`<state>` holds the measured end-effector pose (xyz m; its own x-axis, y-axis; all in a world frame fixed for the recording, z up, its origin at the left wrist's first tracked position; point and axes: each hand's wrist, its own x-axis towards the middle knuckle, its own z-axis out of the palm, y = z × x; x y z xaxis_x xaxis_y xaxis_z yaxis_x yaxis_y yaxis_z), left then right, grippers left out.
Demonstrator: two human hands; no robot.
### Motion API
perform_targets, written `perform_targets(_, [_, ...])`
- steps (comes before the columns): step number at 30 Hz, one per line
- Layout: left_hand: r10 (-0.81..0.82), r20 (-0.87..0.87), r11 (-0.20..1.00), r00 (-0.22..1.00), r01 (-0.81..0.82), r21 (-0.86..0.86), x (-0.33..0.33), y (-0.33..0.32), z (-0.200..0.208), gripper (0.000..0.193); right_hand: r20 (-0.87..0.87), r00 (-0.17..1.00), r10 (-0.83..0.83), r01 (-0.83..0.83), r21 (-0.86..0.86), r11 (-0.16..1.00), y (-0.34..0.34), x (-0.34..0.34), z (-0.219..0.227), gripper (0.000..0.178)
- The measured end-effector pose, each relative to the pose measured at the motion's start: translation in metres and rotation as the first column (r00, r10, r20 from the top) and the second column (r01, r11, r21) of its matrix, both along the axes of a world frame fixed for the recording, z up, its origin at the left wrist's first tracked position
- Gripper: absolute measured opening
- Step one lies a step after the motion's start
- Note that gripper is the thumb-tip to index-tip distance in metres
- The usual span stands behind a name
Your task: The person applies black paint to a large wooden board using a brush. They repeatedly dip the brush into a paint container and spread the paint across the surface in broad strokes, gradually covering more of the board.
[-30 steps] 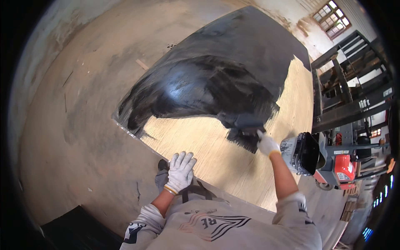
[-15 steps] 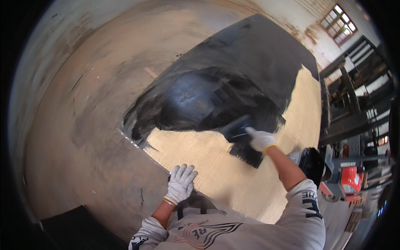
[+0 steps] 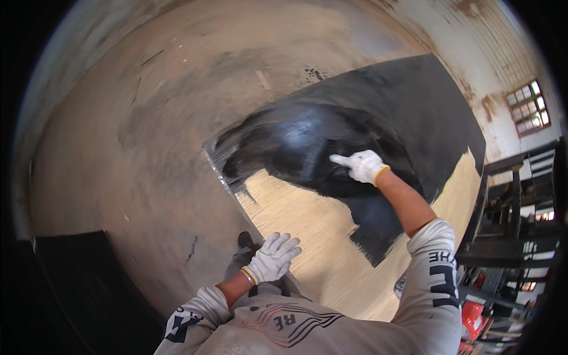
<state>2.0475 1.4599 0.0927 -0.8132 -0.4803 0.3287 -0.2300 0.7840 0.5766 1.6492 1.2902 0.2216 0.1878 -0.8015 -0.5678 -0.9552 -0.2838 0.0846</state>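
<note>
A large pale wooden panel (image 3: 307,213) lies in front of me, much of its far part coated in wet-looking black paint (image 3: 378,136). My right hand (image 3: 364,165), in a white glove, reaches over the coated part, closed on a dark, wide, flat brush-like tool (image 3: 316,158). That tool blends into the black, and its exact kind is hard to make out. A ragged black strip runs from the coated area onto bare wood. By the panel's near left edge is my gloved left hand (image 3: 274,258), empty, fingers apart; whether it touches the edge I cannot tell.
Dusty brown floor (image 3: 154,142) spreads to the left. A dark flat sheet (image 3: 77,278) lies at lower left, and a small wood scrap (image 3: 262,80) beyond the panel. Black metal frames (image 3: 515,201) and a red machine part (image 3: 471,319) stand at right.
My right hand has swept the tool from the strip's near end up and left into the black area. My view has shifted, and the strip looks broader.
</note>
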Motion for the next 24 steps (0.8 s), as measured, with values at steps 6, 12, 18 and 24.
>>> perform_targets(6, [0.027, -0.051, 1.000, 0.998, -0.027, 0.013, 0.005, 0.005, -0.012, 0.060, 0.123, 0.965, 0.234, -0.241, 0.047, 0.969, -0.011, 0.168, -0.025, 0.070])
perform_targets(12, [0.038, -0.059, 0.999, 0.998, -0.038, 0.006, 0.003, 0.014, -0.033, 0.061, -0.087, 0.975, 0.203, -0.199, 0.046, 0.979, -0.033, 0.137, 0.021, 0.071])
perform_targets(18, [0.078, -0.103, 0.997, 0.992, -0.080, -0.018, -0.001, 0.016, -0.033, 0.053, -0.068, 0.916, 0.396, -0.392, 0.058, 0.918, -0.072, 0.200, 0.019, 0.065])
perform_targets(24, [0.182, -0.106, 0.972, 0.978, -0.162, 0.171, 0.029, 0.041, -0.008, 0.036, 0.009, 0.837, 0.547, -0.531, 0.254, 0.808, -0.004, 0.202, 0.028, 0.052])
